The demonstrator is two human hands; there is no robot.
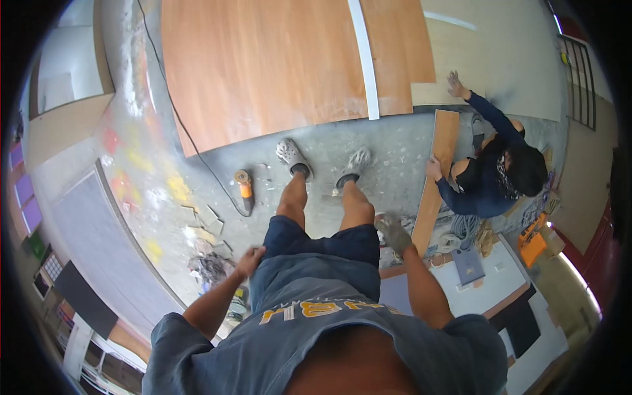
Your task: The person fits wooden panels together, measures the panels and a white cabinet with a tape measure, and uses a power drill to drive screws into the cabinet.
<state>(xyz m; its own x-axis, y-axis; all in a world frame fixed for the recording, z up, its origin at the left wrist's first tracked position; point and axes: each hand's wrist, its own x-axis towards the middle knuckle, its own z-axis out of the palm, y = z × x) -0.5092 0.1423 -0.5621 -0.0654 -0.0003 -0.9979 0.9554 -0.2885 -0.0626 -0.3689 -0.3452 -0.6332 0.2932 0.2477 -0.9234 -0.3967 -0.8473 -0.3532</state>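
Note:
My bare left hand [248, 263] is beside the left leg of my dark shorts [320, 240], its fingers curled in against the cloth. Whether anything is in them is hidden. On the other side, my right hand [395, 236] wears a greyish work glove and hangs by my right thigh, near a long wooden plank [429, 197]. Motion blurs its fingers, and no object shows in it. Ahead of my grey clogs [289, 153] lies a large brown plywood sheet [263, 66], with a narrow white strip [364, 59] across it.
A co-worker [497, 164] crouches at right, one hand on the plank and a gloved hand over a pale board [500, 66]. An orange angle grinder [245, 189] and its black cord [172, 99] lie on the floor. Scraps [210, 263] and an orange case [532, 242] are nearby.

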